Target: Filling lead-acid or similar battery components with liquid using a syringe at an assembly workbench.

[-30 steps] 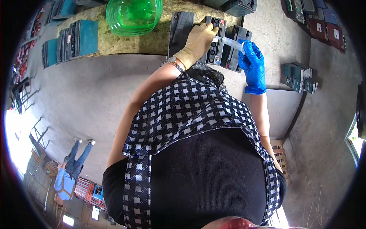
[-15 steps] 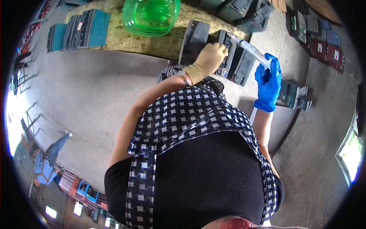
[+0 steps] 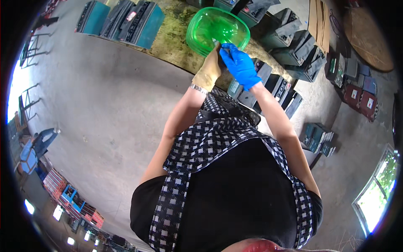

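A green translucent plastic tub (image 3: 241,24) with liquid in it stands on the stained yellowish bench top. Over its near edge my two gloved hands meet. My left hand (image 3: 208,70), in a cream glove, is closed round a syringe, whose pale tip (image 3: 215,41) shows by the fingertips. My right hand (image 3: 240,65), in a blue glove, is closed at the same syringe with its fingers against the left ones; the hands hide most of the barrel. Just to the right of my right wrist are dark batteries (image 3: 279,88) with their tops uncovered.
Teal and black batteries (image 3: 142,25) stand in a row at the left of the bench. More batteries (image 3: 300,48) and folded cardboard (image 3: 319,25) lie at the right. Stacked batteries (image 3: 317,138) and maroon ones (image 3: 359,98) rest on the floor. Far left, a person (image 3: 33,151) is seated.
My right hand has brought the syringe leftward from the batteries to the tub. My left hand has left the batteries and joined it. The view has shifted, too.
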A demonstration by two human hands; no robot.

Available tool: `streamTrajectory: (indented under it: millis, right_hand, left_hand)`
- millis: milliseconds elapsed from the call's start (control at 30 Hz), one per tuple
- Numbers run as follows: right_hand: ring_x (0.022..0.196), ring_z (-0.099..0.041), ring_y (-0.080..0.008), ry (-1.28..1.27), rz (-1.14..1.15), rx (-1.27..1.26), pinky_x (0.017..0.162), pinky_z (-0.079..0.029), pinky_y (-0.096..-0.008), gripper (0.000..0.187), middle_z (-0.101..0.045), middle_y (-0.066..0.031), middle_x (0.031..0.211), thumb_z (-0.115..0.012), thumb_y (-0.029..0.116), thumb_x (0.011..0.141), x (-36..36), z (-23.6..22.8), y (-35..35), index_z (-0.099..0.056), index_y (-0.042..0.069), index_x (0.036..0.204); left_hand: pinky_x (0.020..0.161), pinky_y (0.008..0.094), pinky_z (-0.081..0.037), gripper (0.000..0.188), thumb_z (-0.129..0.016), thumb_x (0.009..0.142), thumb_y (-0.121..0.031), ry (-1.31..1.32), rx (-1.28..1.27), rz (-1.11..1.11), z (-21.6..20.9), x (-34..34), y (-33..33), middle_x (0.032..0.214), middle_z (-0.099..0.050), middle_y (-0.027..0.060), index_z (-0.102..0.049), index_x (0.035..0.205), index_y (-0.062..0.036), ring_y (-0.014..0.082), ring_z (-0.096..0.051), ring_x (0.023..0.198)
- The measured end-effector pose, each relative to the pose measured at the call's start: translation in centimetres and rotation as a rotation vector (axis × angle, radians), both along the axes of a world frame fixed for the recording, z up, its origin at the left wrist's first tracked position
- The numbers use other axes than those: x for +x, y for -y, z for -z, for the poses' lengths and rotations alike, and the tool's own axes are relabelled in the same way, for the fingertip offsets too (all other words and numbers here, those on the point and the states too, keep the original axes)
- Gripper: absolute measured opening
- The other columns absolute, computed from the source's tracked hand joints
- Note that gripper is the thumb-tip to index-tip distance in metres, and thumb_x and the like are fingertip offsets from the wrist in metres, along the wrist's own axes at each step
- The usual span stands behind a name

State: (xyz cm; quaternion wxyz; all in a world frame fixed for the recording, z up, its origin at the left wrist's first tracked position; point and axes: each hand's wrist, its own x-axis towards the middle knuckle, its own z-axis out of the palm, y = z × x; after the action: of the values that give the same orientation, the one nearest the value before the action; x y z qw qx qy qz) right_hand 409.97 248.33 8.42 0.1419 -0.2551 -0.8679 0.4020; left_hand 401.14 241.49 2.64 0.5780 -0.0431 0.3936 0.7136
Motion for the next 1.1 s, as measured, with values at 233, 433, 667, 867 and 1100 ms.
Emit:
streamTrajectory:
  millis: [233, 433, 667, 867, 1100]
  right_hand:
    - [0.076, -0.068, -0.0298, 0.164, 0.134, -0.056, 0.068, -0.052, -0.0375, 0.029, -0.069, -0.0161, 0.086, -0.065, 0.021, 0.09, -0.9, 3.8, -0.3, -0.06, 0.012, 0.117]
    - [0.071, -0.068, -0.0349, 0.065, 0.198, -0.234, 0.062, -0.051, -0.0414, 0.03, -0.068, -0.0167, 0.08, -0.067, 0.026, 0.088, -0.1, 2.2, 0.2, -0.058, 0.016, 0.115]
    - [0.055, -0.043, -0.0041, 0.181, 0.206, -0.17, 0.05, -0.037, -0.0261, 0.028, -0.051, 0.0001, 0.06, -0.07, 0.02, 0.089, 1.4, -2.4, 0.7, -0.061, 0.014, 0.115]
    - [0.051, -0.04, -0.0059, 0.174, 0.191, -0.193, 0.048, -0.035, -0.0266, 0.025, -0.047, 0.001, 0.055, -0.07, 0.016, 0.088, 2.9, -4.1, 0.8, -0.061, 0.016, 0.111]
    - [0.057, -0.043, -0.0022, 0.147, 0.197, -0.284, 0.051, -0.036, -0.0215, 0.028, -0.055, 0.0036, 0.066, -0.07, 0.013, 0.089, 3.6, -4.7, 0.5, -0.06, 0.012, 0.115]
  left_hand:
    - [0.092, 0.0408, -0.05, 0.038, -0.033, 0.104, -0.029, 0.682, 0.558, -0.153, 9.0, -0.1, -1.5, 0.108, -0.065, 0.0164, -0.057, 0.114, -0.002, 0.0289, -0.062, 0.098]
    - [0.08, 0.0316, -0.049, 0.018, -0.047, 0.095, -0.017, 0.539, 0.665, -0.135, 11.5, 0.3, -2.0, 0.101, -0.062, 0.0101, -0.055, 0.102, -0.0022, 0.0215, -0.059, 0.088]
    - [0.075, 0.0289, -0.046, 0.015, -0.059, 0.087, -0.008, 0.154, 0.299, -0.131, 12.9, 1.4, -2.1, 0.085, -0.056, 0.0031, -0.053, 0.1, -0.0046, 0.014, -0.054, 0.082]
    - [0.081, 0.0279, -0.043, 0.022, -0.048, 0.093, -0.028, 0.526, 0.075, -0.277, 12.8, 1.4, -3.6, 0.08, -0.056, 0.0002, -0.056, 0.102, -0.0098, 0.015, -0.052, 0.077]
    - [0.089, 0.0312, -0.043, 0.036, -0.043, 0.098, -0.036, 0.529, 0.131, -0.229, 9.1, 0.5, -3.0, 0.089, -0.059, 0.0015, -0.058, 0.114, -0.0067, 0.0187, -0.054, 0.082]
